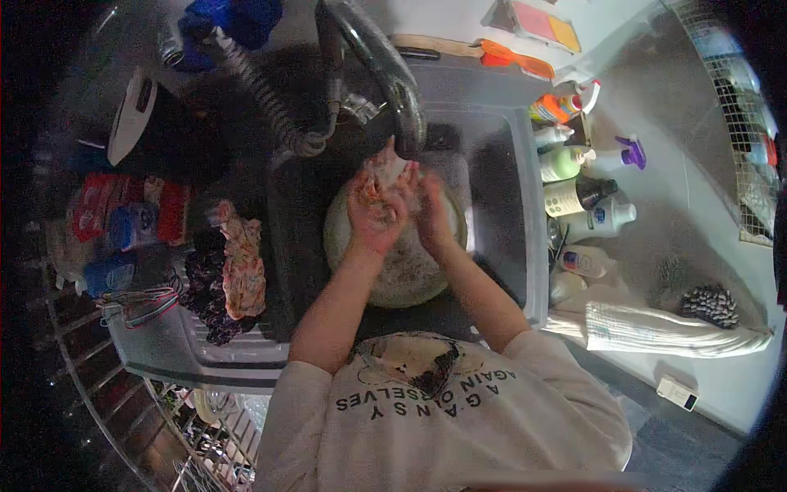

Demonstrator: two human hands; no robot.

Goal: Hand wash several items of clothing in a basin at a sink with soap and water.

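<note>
Both of my hands are raised over a round basin [412, 277] of cloudy, sudsy water that stands in the sink. My left hand [378, 209] has its fingers curled around a small, wet, whitish and reddish cloth item [390, 169]. Close on its right, my right hand [433, 203] is blurred, its fingers near that item; whether it grips it is unclear. The curved dark faucet [390, 80] ends just above my hands. On the ribbed drainboard at the left lie a wrung, patterned pinkish cloth [243, 264] and a dark lacy cloth [209, 289].
Several bottles, among them a green pump bottle [562, 163], line the sink's right edge. An orange-handled brush [516, 59] lies behind the sink. At the left are red and blue packets [132, 224]. A white striped towel [664, 329] and a pine cone [710, 305] are at the right.
</note>
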